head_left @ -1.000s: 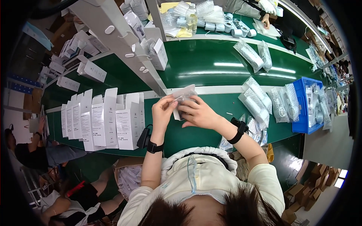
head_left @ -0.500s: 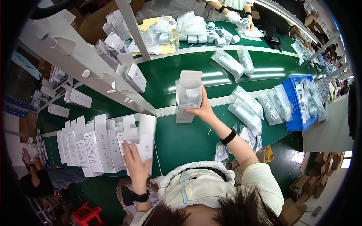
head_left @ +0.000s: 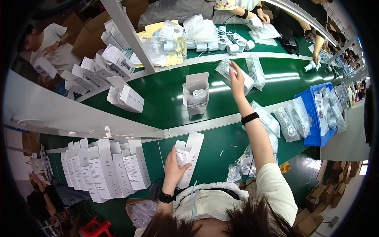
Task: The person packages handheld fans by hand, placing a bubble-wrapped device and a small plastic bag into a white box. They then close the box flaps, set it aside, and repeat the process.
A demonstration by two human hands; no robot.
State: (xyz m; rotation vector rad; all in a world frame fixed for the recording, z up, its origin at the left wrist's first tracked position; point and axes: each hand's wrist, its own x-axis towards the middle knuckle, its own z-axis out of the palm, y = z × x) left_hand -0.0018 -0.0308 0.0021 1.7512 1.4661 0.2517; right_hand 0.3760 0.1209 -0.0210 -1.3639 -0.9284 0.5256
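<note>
Head view: left hand (head_left: 173, 168) grasps an open white box (head_left: 188, 158) on the desk (head_left: 221, 158). Right hand (head_left: 237, 75), fingers curled, reaches a bagged part (head_left: 233, 75) on the belt. Grip the bag fully before lifting; steady the box upright.

We see a green tabletop (head_left: 166, 98) running across our view. On it stand an open white carton (head_left: 196, 94) in the middle, a row of upright white boxes (head_left: 104, 168) near our left, clear plastic bags (head_left: 290, 122) to our right, and a blue bin (head_left: 316, 136) at the right edge. White rolls (head_left: 233, 45) lie along the far side.
</note>
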